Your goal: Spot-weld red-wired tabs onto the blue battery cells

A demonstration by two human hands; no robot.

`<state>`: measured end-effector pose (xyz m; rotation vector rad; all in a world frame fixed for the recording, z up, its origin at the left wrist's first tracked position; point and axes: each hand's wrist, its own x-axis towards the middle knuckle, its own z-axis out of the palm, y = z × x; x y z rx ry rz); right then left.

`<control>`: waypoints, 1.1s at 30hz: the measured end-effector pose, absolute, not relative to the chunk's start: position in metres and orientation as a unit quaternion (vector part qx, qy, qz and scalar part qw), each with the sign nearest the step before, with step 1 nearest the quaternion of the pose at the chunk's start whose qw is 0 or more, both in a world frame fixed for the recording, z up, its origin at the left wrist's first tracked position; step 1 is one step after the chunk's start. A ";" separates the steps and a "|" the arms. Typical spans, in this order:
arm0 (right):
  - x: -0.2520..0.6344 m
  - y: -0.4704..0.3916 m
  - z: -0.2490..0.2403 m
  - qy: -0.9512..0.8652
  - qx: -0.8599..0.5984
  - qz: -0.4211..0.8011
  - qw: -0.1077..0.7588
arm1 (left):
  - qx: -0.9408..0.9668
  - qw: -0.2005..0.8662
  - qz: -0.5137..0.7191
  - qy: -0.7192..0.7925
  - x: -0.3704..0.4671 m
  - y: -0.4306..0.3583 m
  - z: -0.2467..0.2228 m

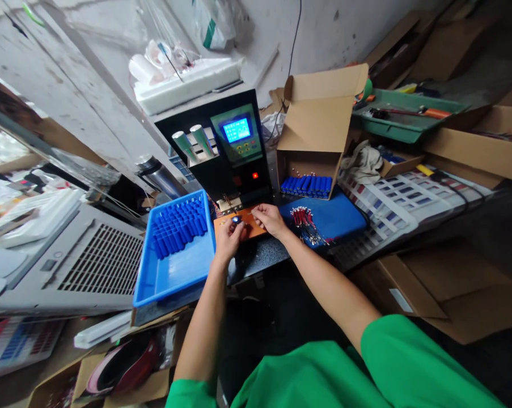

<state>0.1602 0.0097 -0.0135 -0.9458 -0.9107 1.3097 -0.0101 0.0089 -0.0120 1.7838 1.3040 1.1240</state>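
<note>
My left hand [229, 237] is closed around a small blue cylinder [236, 220], seen nearly end-on over the orange plate [250, 228]. My right hand [269, 219] is pinched at the plate's right part; what it holds, if anything, is too small to make out. Just behind both hands stands a black machine [247, 184] with a lit blue screen [237, 130] and a red light. To the left, a blue tray [183, 276] holds rows of blue cylinders [179, 229]. On the right, a bundle of red-and-white-ended wires [304, 221] lies on a blue mat [341, 218].
An open cardboard box [317, 127] with more blue cylinders stands behind the mat. A green tray [409, 116] of tools is at the back right. White foam [187, 85] rests on the machine. A grey slatted unit [94, 255] stands left of the blue tray.
</note>
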 end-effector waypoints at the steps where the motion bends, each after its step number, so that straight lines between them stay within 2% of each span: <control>1: 0.160 0.010 -0.014 -0.393 -0.408 0.564 0.600 | 0.684 0.323 0.428 0.494 -0.011 0.012 -0.012; 21: 0.144 0.014 0.003 -0.407 -0.448 0.560 0.566 | 0.660 0.322 0.439 0.518 -0.007 0.014 -0.029; 33: 0.126 0.017 0.004 -0.422 -0.477 0.528 0.561 | 0.679 0.272 0.426 0.533 -0.005 0.011 -0.029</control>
